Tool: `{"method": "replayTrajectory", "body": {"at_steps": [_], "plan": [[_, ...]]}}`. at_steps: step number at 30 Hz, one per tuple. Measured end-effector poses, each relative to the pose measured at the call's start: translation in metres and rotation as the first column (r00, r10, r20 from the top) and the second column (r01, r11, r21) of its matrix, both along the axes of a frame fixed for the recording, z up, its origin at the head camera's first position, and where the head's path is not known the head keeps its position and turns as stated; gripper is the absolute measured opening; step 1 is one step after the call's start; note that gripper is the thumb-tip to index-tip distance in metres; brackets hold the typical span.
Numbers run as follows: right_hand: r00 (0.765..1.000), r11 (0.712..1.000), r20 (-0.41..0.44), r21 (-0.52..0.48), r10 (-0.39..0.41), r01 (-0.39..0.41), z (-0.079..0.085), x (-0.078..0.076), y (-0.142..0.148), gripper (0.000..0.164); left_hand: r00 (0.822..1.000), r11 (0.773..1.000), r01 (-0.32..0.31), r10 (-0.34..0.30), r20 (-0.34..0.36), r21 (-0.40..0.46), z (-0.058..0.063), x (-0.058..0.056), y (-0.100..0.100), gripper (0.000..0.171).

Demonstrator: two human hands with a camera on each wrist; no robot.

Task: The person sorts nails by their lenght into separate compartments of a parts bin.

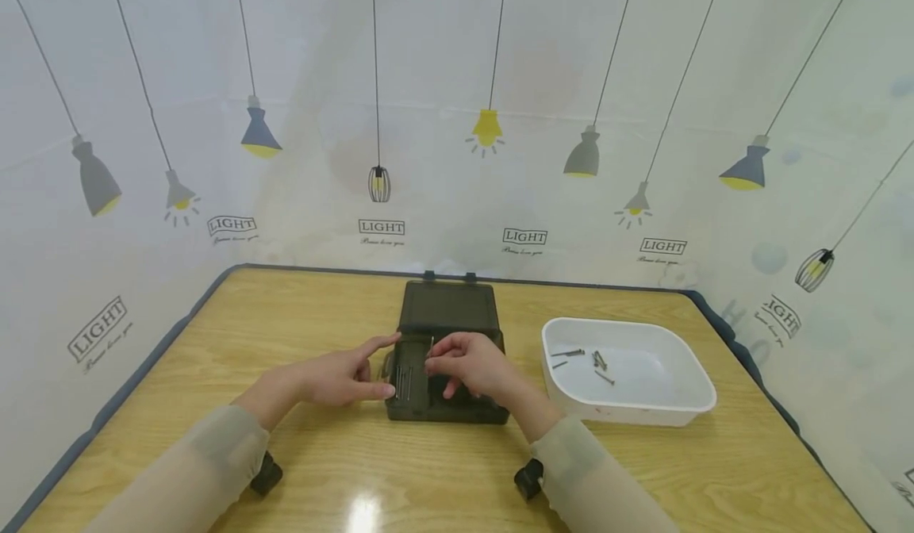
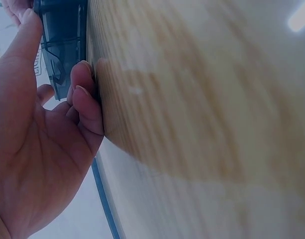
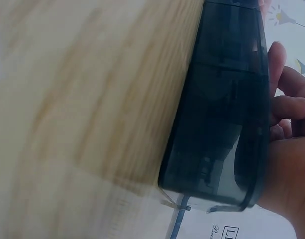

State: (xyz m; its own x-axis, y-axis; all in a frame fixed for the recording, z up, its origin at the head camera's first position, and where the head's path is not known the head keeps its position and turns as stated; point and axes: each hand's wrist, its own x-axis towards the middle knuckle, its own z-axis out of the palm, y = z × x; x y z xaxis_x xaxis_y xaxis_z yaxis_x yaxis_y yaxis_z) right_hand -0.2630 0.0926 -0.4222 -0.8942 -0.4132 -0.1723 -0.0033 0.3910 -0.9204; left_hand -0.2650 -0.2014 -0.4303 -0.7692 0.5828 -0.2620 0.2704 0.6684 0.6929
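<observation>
A dark case point(image 1: 450, 412) stands on the table with its lid point(image 1: 450, 304) folded back. Several thin screws point(image 1: 404, 382) lie lengthwise in its left compartment. My left hand point(image 1: 332, 376) is at the case's left side, index finger stretched to the far corner and thumb on the near left edge. Over the middle of the case, my right hand point(image 1: 474, 365) pinches a thin screw point(image 1: 431, 347) upright between thumb and fingertips. The right wrist view has the case's side wall point(image 3: 222, 124) in front of the right hand's fingers, hiding the screw.
To the right of the case stands a white tray point(image 1: 664, 416) with several loose screws point(image 1: 604, 377) inside. A wooden table point(image 1: 321, 469) lies under everything. A curtain printed with lamps point(image 1: 443, 65) hangs along the back and sides.
</observation>
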Motion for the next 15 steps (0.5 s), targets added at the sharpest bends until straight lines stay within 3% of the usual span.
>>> {"method": "replayTrajectory", "body": {"at_steps": [9, 15], "plan": [[1.000, 1.000, 0.007, 0.010, -0.007, 0.007, -0.0012, 0.0001, -0.0011, 0.020, 1.000, 1.000, 0.000, 0.000, 0.012, 0.010, -0.0028, -0.0011, -0.0009, 0.096], [0.998, 0.999, -0.048, 0.030, 0.030, -0.028, 0.0026, 0.0035, 0.0041, 0.019, 1.000, 1.000, 0.002, -0.002, 0.007, 0.013, -0.0031, -0.0013, -0.0013, 0.097]]}}
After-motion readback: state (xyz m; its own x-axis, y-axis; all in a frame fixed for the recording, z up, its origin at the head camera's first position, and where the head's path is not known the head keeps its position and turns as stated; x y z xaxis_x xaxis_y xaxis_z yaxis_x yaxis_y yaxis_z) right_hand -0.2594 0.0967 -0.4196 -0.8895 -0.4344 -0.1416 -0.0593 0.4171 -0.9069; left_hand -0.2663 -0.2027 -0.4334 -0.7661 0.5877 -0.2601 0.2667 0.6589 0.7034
